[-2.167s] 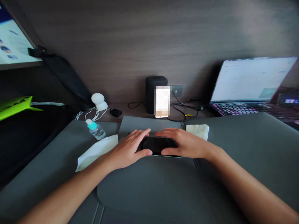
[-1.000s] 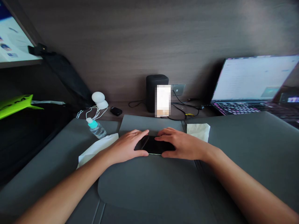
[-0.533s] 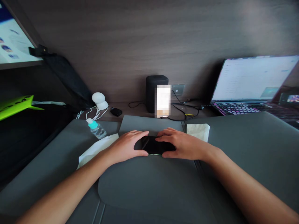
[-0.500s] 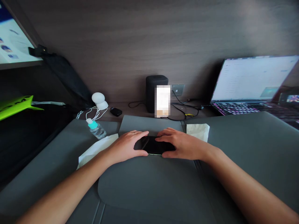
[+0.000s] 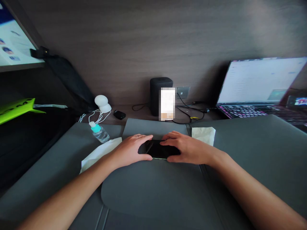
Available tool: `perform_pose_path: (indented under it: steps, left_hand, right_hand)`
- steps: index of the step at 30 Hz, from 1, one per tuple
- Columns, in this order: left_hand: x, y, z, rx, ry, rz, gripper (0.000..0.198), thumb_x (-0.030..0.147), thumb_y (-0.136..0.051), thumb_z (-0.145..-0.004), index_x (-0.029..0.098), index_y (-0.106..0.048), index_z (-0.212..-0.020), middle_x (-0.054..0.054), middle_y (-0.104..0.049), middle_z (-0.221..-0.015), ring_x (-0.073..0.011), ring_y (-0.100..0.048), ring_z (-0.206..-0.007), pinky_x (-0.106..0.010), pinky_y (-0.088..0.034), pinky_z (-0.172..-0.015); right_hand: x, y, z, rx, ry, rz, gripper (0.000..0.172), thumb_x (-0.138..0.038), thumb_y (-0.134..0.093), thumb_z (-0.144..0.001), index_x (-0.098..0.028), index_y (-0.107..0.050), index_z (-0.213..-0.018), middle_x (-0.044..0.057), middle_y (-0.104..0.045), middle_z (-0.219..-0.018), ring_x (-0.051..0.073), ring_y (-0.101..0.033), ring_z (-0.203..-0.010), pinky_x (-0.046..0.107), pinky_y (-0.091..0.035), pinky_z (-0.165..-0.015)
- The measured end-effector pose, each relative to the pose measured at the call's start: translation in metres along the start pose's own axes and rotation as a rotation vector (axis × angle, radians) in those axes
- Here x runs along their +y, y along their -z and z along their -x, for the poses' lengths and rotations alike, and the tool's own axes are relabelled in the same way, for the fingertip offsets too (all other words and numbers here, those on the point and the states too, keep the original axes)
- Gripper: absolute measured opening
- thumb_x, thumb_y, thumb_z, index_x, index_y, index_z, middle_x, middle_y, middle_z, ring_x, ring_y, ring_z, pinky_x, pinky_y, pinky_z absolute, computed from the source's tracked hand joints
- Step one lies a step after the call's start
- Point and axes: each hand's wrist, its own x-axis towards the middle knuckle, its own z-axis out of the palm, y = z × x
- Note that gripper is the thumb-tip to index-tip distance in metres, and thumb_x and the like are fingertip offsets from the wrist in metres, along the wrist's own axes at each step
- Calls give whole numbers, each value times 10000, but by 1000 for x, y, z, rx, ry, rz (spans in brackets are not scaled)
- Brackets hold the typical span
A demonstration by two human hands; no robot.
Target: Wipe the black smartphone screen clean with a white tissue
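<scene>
A smartphone [image 5: 159,150] with a dark, glossy screen lies sideways on the grey desk mat [image 5: 155,188]. My left hand [image 5: 130,148] grips its left end, thumb along the near edge and fingers along the far edge. At the other end, my right hand [image 5: 183,147] holds it the same way, with a finger over the top of the screen. Both ends of the phone are partly hidden by my hands. A white cloth or tissue [image 5: 99,151] lies under my left forearm. Behind my right wrist is a folded cream wipe [image 5: 203,134].
A clear spray bottle [image 5: 102,134] with a turquoise collar lies tilted at left, near a white round-headed device [image 5: 102,103] and a black fob [image 5: 119,114]. A black speaker [image 5: 154,95] stands behind the phone, beside cables. An open laptop [image 5: 261,83] is at the right.
</scene>
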Motion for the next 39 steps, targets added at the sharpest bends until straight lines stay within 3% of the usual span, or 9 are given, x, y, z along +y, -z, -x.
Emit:
perform_pose_path:
  steps: [39]
  left_hand:
    - [-1,-1,0,-5,-6,-5,670,463,-686,-795,270,-445,-1390,-51,-560,-1349,-262,-521,-1219,-392,-413,-1022]
  right_hand:
    - [4,-1,0,-38,-4,26,507,-410,-637,-837,-190,-578,-1291,107,-568,-1240,248,-516,-1149,390,-402,-998]
